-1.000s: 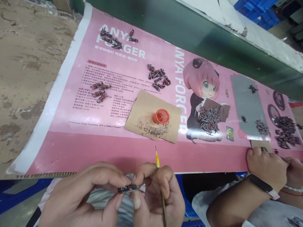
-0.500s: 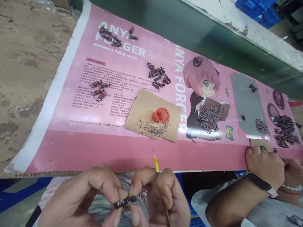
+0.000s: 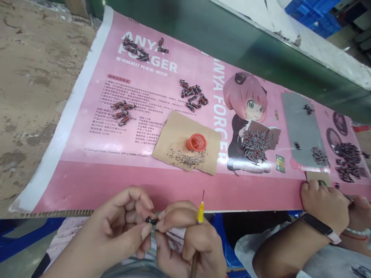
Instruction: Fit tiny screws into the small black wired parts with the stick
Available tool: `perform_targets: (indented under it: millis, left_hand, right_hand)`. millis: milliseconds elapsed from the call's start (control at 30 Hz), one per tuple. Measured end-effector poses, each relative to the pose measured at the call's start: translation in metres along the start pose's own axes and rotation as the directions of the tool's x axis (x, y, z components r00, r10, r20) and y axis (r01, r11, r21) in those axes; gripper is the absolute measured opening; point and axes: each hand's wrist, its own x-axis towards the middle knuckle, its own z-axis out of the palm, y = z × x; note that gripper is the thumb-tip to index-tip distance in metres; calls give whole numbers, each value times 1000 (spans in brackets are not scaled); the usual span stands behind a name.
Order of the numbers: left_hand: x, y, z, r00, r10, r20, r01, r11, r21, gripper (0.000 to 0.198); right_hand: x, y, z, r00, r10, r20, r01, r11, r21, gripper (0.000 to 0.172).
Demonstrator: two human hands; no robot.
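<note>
A small black part with reddish bits (image 3: 151, 220) is pinched between the fingertips of both hands, just off the table's near edge. My left hand (image 3: 121, 227) closes thumb and fingers on its left side. From the other side, my right hand (image 3: 188, 235) grips it with thumb and forefinger. That same right hand also clasps a thin-tipped tool with a yellow collar (image 3: 200, 212) and brownish handle, its dark tip pointing up. The fingers partly hide the part, so its exact kind is unclear.
A red cup (image 3: 196, 143) stands on cardboard (image 3: 162, 143) beside scattered tiny metal bits (image 3: 188, 158). Piles of small black-red parts (image 3: 193, 94) and grey-red pieces (image 3: 256, 144) lie on the pink printed sheet (image 3: 95, 185). At right, another person's hand (image 3: 324, 202) rests by the edge.
Both hands have shifted, and the part appears turned, showing a shorter side. The thin-tipped tool has moved right and slightly down with my right hand.
</note>
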Motion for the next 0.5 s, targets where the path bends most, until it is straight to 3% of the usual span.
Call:
perform_targets:
  millis: [67, 100, 167, 233, 267, 333, 433, 500]
  left_hand:
    - [2, -5, -6, 985, 159, 73, -164, 983, 77, 14]
    - [4, -7, -10, 948, 289, 135, -307, 941, 144, 9]
    - [8, -11, -18, 799, 516, 308, -594, 754, 280, 14]
    - [11, -12, -25, 651, 603, 461, -759, 534, 373, 24]
    - [12, -12, -27, 611, 609, 506, -791, 458, 405, 26]
    - [12, -12, -31, 569, 614, 548, -820, 374, 433, 25]
    - [10, -12, -32, 558, 606, 567, -827, 347, 443, 24]
    - [10, -13, -32, 557, 611, 562, -829, 366, 423, 21]
  right_hand:
    - [0, -1, -3, 999, 2, 43, 1, 999, -54, 41]
    - [-2, -2, 0, 999, 39, 27, -37, 998, -59, 40]
    - [-10, -4, 12, 986, 133, -104, -135, 991, -15, 39]
    - [-20, -6, 26, 932, 200, -303, -183, 980, 82, 42]
    - [-25, -7, 32, 905, 219, -365, -182, 974, 134, 42]
    - [-32, -8, 37, 890, 263, -373, -190, 957, 221, 42]
    - [-37, -8, 26, 935, 327, -137, -267, 904, 333, 40]
    - [-37, -9, 13, 941, 336, -43, -296, 877, 378, 40]
